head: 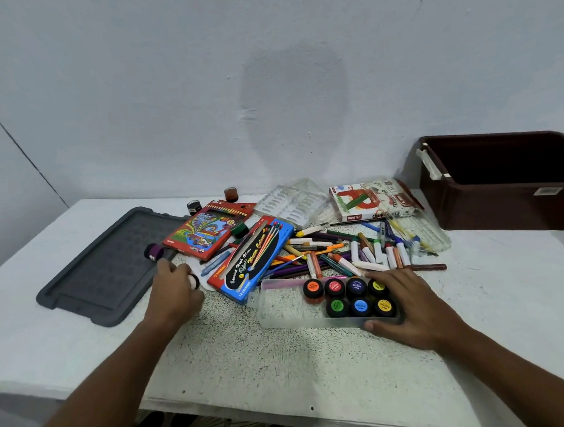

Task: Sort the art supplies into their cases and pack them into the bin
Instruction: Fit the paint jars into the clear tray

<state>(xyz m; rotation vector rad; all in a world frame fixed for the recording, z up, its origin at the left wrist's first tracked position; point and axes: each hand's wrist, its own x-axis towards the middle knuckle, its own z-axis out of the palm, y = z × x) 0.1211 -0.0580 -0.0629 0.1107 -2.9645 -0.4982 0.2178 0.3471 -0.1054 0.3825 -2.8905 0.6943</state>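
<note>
A small jar [194, 280] is being gripped in the left hand [173, 291] near the bench's middle. The tray [280, 307] beside it is being steadied by the right hand [411, 304], fingers curled over its end. The jar could be dropped, being pinched only at the fingertips.

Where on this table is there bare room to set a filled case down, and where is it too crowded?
Bare table lies along the near edge, in front of the clear paint-pot case, and right of the crayon pile below the brown bin. The grey lid is mostly bare. The middle, boxes and crayons, is crowded.
</note>
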